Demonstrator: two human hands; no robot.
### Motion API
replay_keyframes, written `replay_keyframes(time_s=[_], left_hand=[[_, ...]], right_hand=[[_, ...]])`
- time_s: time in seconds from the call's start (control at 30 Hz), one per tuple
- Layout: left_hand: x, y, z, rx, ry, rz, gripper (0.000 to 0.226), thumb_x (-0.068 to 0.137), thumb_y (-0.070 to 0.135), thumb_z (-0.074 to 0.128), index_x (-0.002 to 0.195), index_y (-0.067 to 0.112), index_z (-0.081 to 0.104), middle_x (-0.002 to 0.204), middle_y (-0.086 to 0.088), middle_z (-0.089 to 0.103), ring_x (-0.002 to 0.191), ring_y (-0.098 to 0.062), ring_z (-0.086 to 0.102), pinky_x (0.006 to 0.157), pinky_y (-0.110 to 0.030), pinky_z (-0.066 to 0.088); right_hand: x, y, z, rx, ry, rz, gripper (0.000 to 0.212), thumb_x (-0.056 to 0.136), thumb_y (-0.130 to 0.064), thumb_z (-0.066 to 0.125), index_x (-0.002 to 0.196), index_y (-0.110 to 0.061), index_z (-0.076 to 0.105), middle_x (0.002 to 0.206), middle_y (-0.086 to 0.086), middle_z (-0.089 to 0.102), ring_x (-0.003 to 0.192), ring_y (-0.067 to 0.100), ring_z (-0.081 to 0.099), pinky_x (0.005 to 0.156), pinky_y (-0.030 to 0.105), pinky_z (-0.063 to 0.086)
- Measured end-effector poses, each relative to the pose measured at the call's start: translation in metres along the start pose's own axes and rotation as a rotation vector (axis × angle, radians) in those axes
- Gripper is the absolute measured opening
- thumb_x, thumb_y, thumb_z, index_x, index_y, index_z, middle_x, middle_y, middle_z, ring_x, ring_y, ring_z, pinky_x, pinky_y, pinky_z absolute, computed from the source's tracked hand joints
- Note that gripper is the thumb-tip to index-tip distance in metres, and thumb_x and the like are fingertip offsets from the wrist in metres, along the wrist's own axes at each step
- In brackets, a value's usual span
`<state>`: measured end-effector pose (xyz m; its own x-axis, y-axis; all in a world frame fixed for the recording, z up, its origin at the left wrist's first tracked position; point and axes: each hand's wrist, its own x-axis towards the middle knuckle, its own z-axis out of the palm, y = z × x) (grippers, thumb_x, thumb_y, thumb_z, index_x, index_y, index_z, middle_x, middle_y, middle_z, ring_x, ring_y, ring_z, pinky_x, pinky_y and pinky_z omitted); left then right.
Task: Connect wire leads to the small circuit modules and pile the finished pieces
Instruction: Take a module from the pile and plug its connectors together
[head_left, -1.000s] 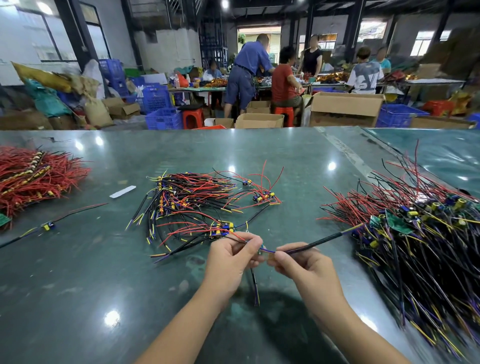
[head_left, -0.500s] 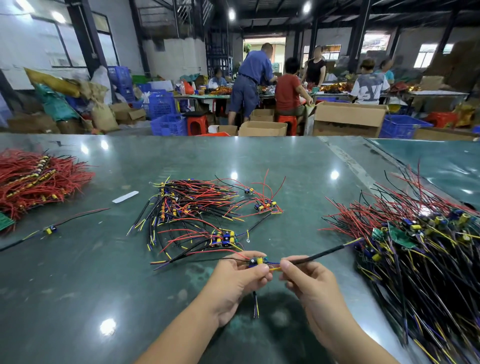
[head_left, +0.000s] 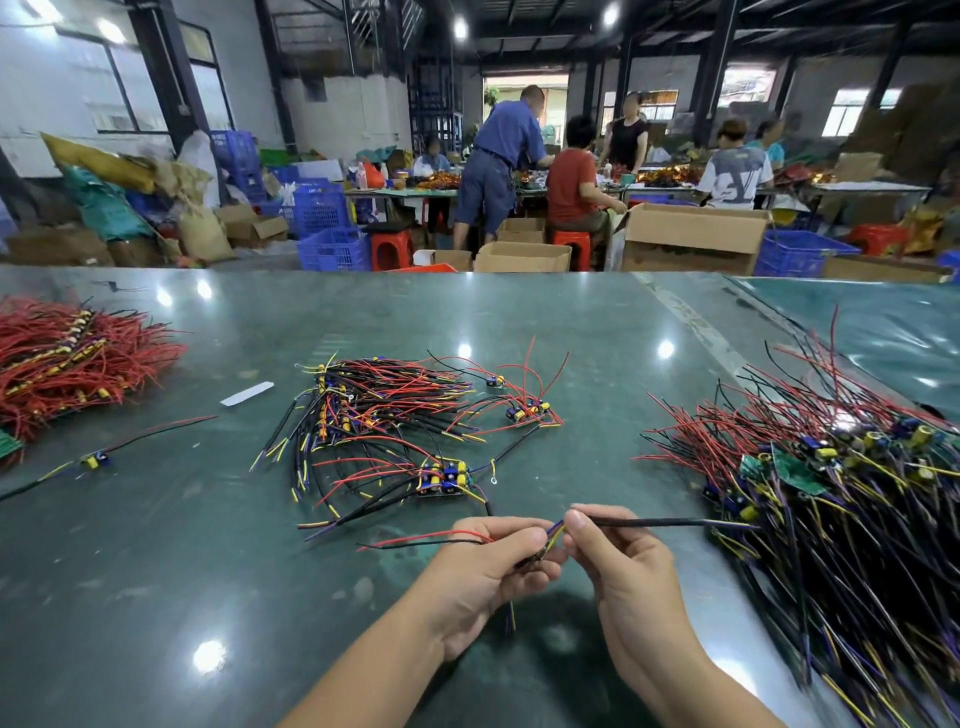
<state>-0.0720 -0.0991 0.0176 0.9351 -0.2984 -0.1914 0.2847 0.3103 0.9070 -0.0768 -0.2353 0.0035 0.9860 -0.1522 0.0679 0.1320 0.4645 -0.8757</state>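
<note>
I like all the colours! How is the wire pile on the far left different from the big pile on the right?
The left pile looks almost all red, while the right pile mixes red, black, yellow and purple wires. The left pile is cut off by the picture's edge and looks smaller; the right pile sprawls much wider. Green boards show in the right pile; the left shows mostly yellow bits. Both lie loose on the green table.

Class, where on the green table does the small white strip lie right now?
In the head view the white strip lies left of centre, flat on the green table, between the red wire pile and the middle bundle of wired modules.
</note>
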Motion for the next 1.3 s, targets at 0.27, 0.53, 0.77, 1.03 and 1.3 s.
replay_keyframes(time_s=[0.27,0.53,0.77,1.03,1.3], left_hand=[[0.000,-0.001,-0.006,0.079,0.095,0.040,0.020,0.086,-0.002,0.061,0.073,0.007,0.072,0.074,-0.008,0.067,0.054,-0.007,0.057,0.053,-0.014,0.047],[0.001,0.008,-0.017,0.192,0.116,0.035,0.014,0.086,0.001,0.062,0.076,0.008,0.068,0.070,-0.008,0.069,0.051,-0.006,0.056,0.050,-0.013,0.045],[0.000,0.007,-0.018,0.287,0.107,0.043,0.006,0.086,0.001,0.062,0.083,0.003,0.067,0.070,-0.008,0.070,0.051,-0.007,0.057,0.049,-0.014,0.044],[-0.005,0.011,-0.014,0.387,0.100,0.114,0.009,0.085,-0.002,0.062,0.080,0.003,0.068,0.068,-0.006,0.069,0.050,-0.008,0.056,0.049,-0.015,0.043],[-0.010,0.010,-0.009,0.489,0.074,0.189,0.014,0.084,-0.004,0.061,0.077,0.005,0.070,0.066,-0.003,0.067,0.053,-0.008,0.057,0.055,-0.016,0.046]], right_hand=[[0.004,0.001,-0.003,-0.318,-0.057,-0.107,0.008,0.081,-0.002,0.069,0.084,-0.010,0.070,0.070,-0.004,0.070,0.063,0.002,0.060,0.063,0.013,0.047],[0.017,-0.017,-0.014,-0.153,0.042,-0.116,0.018,0.088,-0.014,0.058,0.078,-0.009,0.073,0.068,0.003,0.062,0.059,0.009,0.053,0.059,0.016,0.047],[0.023,-0.031,-0.023,0.130,0.104,-0.044,0.021,0.095,-0.006,0.047,0.087,-0.002,0.066,0.066,0.000,0.065,0.053,0.004,0.055,0.056,0.012,0.049],[0.028,-0.037,-0.029,0.151,0.133,-0.023,0.026,0.097,-0.015,0.046,0.085,-0.003,0.066,0.064,0.002,0.065,0.051,0.004,0.055,0.053,0.013,0.050],[0.031,-0.042,-0.033,0.104,0.212,-0.050,0.027,0.094,-0.012,0.052,0.072,-0.003,0.066,0.058,-0.001,0.065,0.044,0.003,0.052,0.048,0.012,0.047]])
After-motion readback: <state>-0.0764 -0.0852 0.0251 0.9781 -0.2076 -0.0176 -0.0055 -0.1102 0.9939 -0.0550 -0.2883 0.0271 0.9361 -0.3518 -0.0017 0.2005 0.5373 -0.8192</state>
